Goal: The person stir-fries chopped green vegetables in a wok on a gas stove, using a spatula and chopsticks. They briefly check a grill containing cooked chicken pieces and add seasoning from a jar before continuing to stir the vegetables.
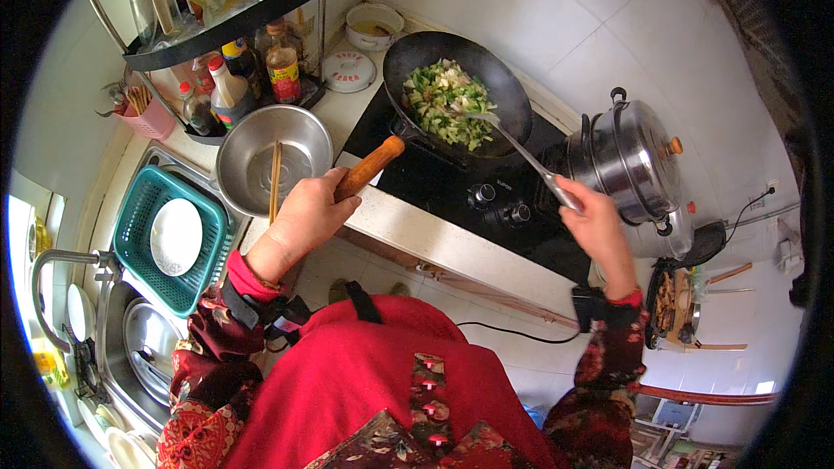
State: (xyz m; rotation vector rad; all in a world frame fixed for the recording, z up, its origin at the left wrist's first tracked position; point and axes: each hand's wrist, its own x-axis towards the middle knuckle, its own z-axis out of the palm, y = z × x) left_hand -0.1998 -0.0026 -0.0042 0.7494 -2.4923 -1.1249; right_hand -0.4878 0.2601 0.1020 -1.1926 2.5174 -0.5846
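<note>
My left hand (311, 208) grips the wooden handle (370, 168) of a dark wok (507, 81) on the black gas stove (427, 189). Chopped green and pale vegetables (449, 104) lie in the wok. My right hand (596, 218) is closed around the handle of a metal spatula (531, 159), whose blade touches the vegetables. Just left of the wok handle, a steel basin (244, 133) stands on the counter, with wooden chopsticks (275, 176) across it, passing partly behind my left hand.
A stacked steel pot (642, 156) stands right of the stove. To the left are a teal basket (140, 273) holding a white bowl (176, 234), a sink (114, 332) and a rack (228, 36) with several bottles. A lid (350, 71) and a small pot (373, 29) sit behind.
</note>
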